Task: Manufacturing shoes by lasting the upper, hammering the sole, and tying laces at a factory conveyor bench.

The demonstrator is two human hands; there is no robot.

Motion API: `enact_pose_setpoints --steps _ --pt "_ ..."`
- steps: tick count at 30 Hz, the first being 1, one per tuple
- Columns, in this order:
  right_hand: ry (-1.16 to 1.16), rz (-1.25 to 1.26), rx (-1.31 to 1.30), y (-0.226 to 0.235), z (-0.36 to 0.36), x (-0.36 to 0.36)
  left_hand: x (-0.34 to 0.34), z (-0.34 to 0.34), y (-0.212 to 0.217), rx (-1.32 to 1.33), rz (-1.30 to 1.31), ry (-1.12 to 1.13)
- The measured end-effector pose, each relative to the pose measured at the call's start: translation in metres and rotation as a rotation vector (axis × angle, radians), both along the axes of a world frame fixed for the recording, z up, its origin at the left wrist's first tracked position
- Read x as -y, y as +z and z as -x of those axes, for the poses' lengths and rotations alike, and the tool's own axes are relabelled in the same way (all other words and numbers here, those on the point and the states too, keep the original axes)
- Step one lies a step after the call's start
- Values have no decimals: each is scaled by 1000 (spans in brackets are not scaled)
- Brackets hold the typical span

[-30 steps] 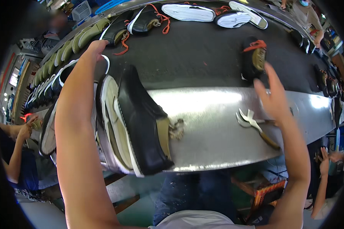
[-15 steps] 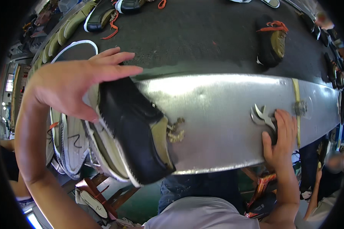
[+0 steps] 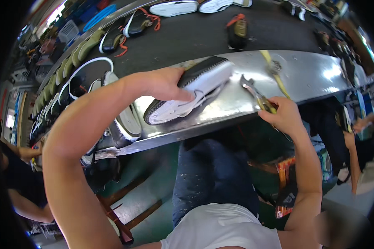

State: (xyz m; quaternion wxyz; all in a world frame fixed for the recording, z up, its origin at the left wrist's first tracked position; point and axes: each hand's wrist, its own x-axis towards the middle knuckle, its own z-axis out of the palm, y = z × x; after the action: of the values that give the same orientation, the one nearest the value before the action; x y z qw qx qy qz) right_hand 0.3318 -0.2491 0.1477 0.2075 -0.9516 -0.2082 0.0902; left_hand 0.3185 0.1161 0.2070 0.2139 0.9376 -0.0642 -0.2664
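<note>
Tilted on its side over the metal bench top (image 3: 237, 110) is a black shoe upper (image 3: 212, 85), its pale underside and notched edge facing me. My left hand (image 3: 170, 85) grips it around the middle, thumb on the underside and the other fingers hidden behind the black side. To the right, my right hand (image 3: 284, 116) is closed around the yellowish handles of metal pliers (image 3: 253, 89). The pliers' jaws point up and left, apart from the shoe upper. Another pale-bottomed shoe (image 3: 129, 122) stands beside my left forearm.
A dark conveyor belt (image 3: 183, 39) runs behind the bench, carrying a black shoe with orange lace (image 3: 237, 33) and white-soled shoes (image 3: 174, 8). A yellow strap (image 3: 280, 81) crosses the bench. Olive shoe parts (image 3: 70, 60) line the left edge. Other people work at both sides.
My left hand holds a shoe upper with its underside showing, farther right than the black shoe it was at before. My right hand has closed around the pliers' handles. The view has shifted.
</note>
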Motion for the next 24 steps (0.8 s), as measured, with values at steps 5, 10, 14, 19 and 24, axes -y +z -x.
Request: enact_pose_setpoints --steps 5,10,14,19,24 --pt "-197 -1149 -806 -35 77 45 40 81 -18 18 802 472" --pt "-382 -986 -1076 -72 189 55 120 267 -108 138 1338 692" --pt "-325 -820 -946 -113 237 54 178 357 -196 78 844 693" --pt "-53 -432 -413 -163 232 28 156 321 -192 -191 180 473" --pt "-30 -376 -416 -161 212 -18 155 294 -210 241 147 649"
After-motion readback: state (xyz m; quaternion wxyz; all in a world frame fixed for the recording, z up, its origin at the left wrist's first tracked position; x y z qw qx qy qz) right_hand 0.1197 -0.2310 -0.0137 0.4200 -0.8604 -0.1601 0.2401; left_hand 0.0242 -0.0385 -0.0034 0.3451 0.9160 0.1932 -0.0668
